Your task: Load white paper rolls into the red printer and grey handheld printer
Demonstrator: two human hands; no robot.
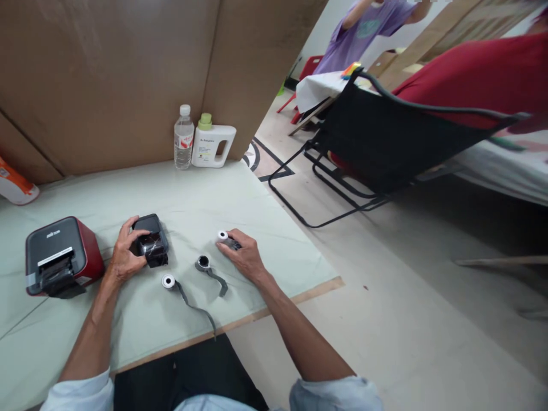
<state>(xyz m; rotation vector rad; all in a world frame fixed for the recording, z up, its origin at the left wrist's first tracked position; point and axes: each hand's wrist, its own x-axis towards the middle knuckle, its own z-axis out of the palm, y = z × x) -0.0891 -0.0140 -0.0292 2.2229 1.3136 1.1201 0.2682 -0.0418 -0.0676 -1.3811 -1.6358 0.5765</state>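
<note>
My left hand (127, 251) is closed around the side of a small black device (153, 242), which looks like a portable printer with a glossy dark front part. In my right hand (244, 251) is a small roll (222, 236) with a white core end, gripped between thumb and fingers near the table surface. Between my hands lie two more rolls: a dark-rimmed roll (202, 262) with a short grey strip trailing from it, and a white-ended roll (168, 281) whose long strip (194, 307) runs over the table's front edge.
A red and black label printer (64, 257) stands at left. At the back are a water bottle (184, 140), a white jug (213, 145) and an orange-white bottle (16, 182). A black folding chair (385, 137) and people in purple (363, 31) and red (479, 74) are right.
</note>
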